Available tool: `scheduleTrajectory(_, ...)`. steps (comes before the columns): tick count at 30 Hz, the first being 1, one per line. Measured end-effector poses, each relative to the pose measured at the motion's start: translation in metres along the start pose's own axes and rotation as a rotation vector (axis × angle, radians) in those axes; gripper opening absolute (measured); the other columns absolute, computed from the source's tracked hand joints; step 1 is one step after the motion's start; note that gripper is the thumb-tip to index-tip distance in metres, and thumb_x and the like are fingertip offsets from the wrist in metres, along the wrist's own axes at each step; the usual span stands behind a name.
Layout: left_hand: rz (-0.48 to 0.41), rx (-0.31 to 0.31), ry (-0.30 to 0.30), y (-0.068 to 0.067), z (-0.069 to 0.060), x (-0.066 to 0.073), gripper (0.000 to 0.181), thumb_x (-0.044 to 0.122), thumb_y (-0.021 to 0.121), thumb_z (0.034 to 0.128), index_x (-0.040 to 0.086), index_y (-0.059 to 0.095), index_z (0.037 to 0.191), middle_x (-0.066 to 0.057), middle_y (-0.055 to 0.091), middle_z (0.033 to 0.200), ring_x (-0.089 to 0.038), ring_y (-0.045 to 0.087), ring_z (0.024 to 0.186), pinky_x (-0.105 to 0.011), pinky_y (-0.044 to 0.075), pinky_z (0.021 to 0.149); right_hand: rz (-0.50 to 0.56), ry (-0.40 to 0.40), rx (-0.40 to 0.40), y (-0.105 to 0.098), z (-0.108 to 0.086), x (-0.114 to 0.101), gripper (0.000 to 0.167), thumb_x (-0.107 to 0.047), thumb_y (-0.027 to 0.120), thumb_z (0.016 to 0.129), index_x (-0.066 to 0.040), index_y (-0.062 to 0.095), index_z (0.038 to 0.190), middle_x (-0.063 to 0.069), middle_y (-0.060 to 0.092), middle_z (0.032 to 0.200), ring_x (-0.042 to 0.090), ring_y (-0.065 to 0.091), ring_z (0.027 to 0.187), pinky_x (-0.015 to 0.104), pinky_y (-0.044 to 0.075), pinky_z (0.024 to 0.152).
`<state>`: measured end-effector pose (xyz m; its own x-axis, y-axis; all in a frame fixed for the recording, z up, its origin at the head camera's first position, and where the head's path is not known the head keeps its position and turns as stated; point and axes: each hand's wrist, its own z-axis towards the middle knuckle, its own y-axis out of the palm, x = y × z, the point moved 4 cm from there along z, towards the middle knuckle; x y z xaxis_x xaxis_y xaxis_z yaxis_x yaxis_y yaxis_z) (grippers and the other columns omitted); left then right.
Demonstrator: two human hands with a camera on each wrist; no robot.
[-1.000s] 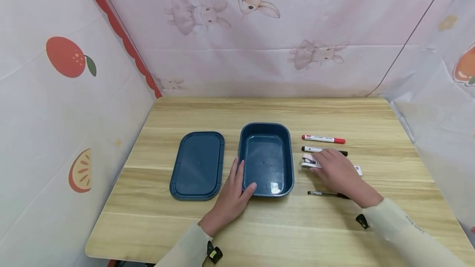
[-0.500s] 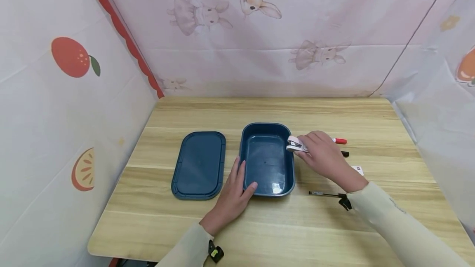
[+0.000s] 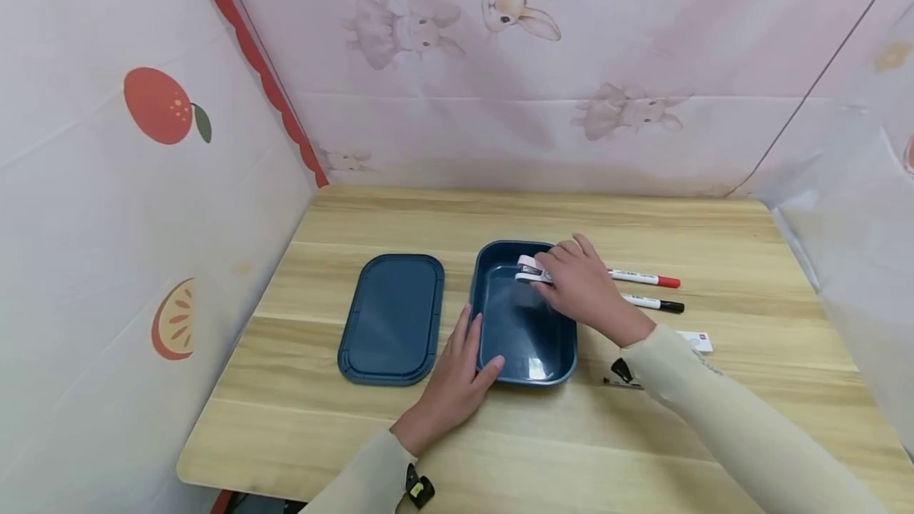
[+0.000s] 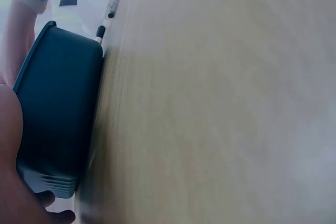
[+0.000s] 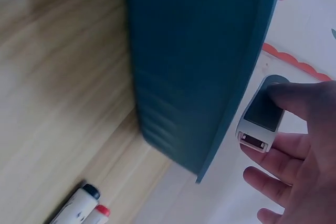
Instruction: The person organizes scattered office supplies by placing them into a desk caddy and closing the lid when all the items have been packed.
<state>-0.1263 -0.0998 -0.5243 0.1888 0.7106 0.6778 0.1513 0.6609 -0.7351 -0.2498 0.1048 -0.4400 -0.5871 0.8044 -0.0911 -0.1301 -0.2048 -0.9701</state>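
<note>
A dark blue open box (image 3: 524, 331) stands on the table in the head view. Over its upper right part, my right hand (image 3: 584, 284) pinches a small white stapler (image 3: 531, 269) between thumb and fingers. In the right wrist view the stapler (image 5: 262, 111) is held above the box's rim, with the thumb on its dark side. My left hand (image 3: 455, 379) rests with extended fingers along the box's left wall, thumb over the near left rim. The left wrist view shows the left hand (image 4: 16, 182) against the box's outer side (image 4: 58, 98).
A matching blue lid (image 3: 393, 320) lies left of the box on the wooden table (image 3: 500, 458). To the right are a red-capped marker (image 3: 646, 278), a black-capped marker (image 3: 653, 304), a white item (image 3: 698, 341) and a dark pen (image 3: 620, 383), partly covered by the right sleeve.
My right hand has picked up the stapler from the table and carried it left, over the box. The left hand has stayed at the box. The head view has shifted slightly.
</note>
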Motion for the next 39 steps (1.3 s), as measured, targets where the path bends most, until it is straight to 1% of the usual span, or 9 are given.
scheduleTrajectory(4,0.000,0.011,-0.008,0.001,-0.001,0.000,0.076,0.053,0.043,0.1045,0.016,0.013,0.164,0.006,-0.010,0.170,-0.028,0.013,0.156,-0.061,0.025,0.118,-0.044,-0.025,-0.005,0.008,0.012,-0.007,0.041,-0.037,0.071,0.093,-0.006,0.068,0.120,0.012,0.071,0.110,0.034,0.054,0.116,0.054,0.021,0.118)
scheduleTrajectory(9,-0.007,0.008,-0.008,0.003,0.000,-0.001,0.076,0.051,0.045,0.1047,0.015,0.013,0.164,0.005,-0.009,0.171,-0.026,0.013,0.156,-0.060,0.024,0.119,-0.109,-0.051,-0.051,0.019,0.026,-0.014,0.039,-0.039,0.072,0.092,-0.007,0.070,0.116,0.011,0.072,0.108,0.034,0.056,0.116,0.054,0.018,0.121)
scheduleTrajectory(16,0.017,0.002,0.004,0.002,0.002,0.000,0.076,0.052,0.043,0.1051,0.014,0.013,0.163,0.002,-0.009,0.171,-0.030,0.014,0.155,-0.063,0.027,0.116,-0.199,-0.104,-0.090,0.039,0.044,-0.021,0.038,-0.040,0.072,0.093,-0.006,0.073,0.111,0.011,0.073,0.105,0.032,0.060,0.111,0.053,0.022,0.120)
scheduleTrajectory(18,0.016,-0.001,0.001,0.002,0.002,0.000,0.076,0.052,0.043,0.1051,0.013,0.013,0.163,0.002,-0.009,0.171,-0.030,0.014,0.155,-0.063,0.027,0.116,-0.223,-0.112,-0.093,0.045,0.047,-0.022,0.037,-0.040,0.071,0.093,-0.007,0.073,0.108,0.011,0.073,0.104,0.031,0.060,0.107,0.050,0.028,0.115)
scheduleTrajectory(20,0.009,-0.004,-0.007,0.002,0.002,0.001,0.076,0.051,0.044,0.1049,0.013,0.013,0.163,0.003,-0.009,0.170,-0.029,0.014,0.155,-0.063,0.026,0.116,-0.240,-0.120,-0.085,0.050,0.050,-0.022,0.035,-0.040,0.071,0.093,-0.007,0.073,0.104,0.011,0.073,0.101,0.030,0.059,0.100,0.047,0.034,0.105)
scheduleTrajectory(23,0.006,-0.002,-0.014,0.002,0.002,0.000,0.076,0.051,0.045,0.1048,0.014,0.013,0.164,0.005,-0.010,0.170,-0.027,0.013,0.156,-0.062,0.025,0.117,-0.254,-0.130,-0.070,0.055,0.053,-0.023,0.033,-0.039,0.072,0.092,-0.007,0.073,0.100,0.011,0.073,0.098,0.029,0.056,0.091,0.044,0.036,0.089)
scheduleTrajectory(25,0.002,0.001,-0.013,0.002,0.001,0.000,0.076,0.050,0.045,0.1047,0.015,0.012,0.164,0.005,-0.010,0.170,-0.027,0.012,0.156,-0.061,0.025,0.117,-0.261,-0.131,-0.061,0.058,0.053,-0.022,0.033,-0.039,0.072,0.092,-0.007,0.073,0.099,0.010,0.073,0.097,0.029,0.055,0.090,0.042,0.036,0.083)
scheduleTrajectory(33,-0.002,0.007,-0.008,0.002,0.000,0.001,0.076,0.049,0.046,0.1048,0.014,0.013,0.163,0.006,-0.010,0.170,-0.026,0.012,0.155,-0.062,0.025,0.117,-0.254,-0.130,-0.079,0.062,0.053,-0.020,0.034,-0.040,0.071,0.093,-0.008,0.074,0.102,0.010,0.073,0.099,0.028,0.056,0.092,0.041,0.039,0.080)
scheduleTrajectory(39,-0.008,0.013,-0.001,0.002,0.000,0.001,0.076,0.049,0.046,0.1050,0.014,0.012,0.164,0.006,-0.010,0.170,-0.026,0.012,0.155,-0.062,0.025,0.117,-0.256,-0.123,-0.088,0.063,0.051,-0.020,0.036,-0.042,0.069,0.094,-0.008,0.074,0.107,0.010,0.073,0.103,0.028,0.057,0.096,0.041,0.040,0.082)
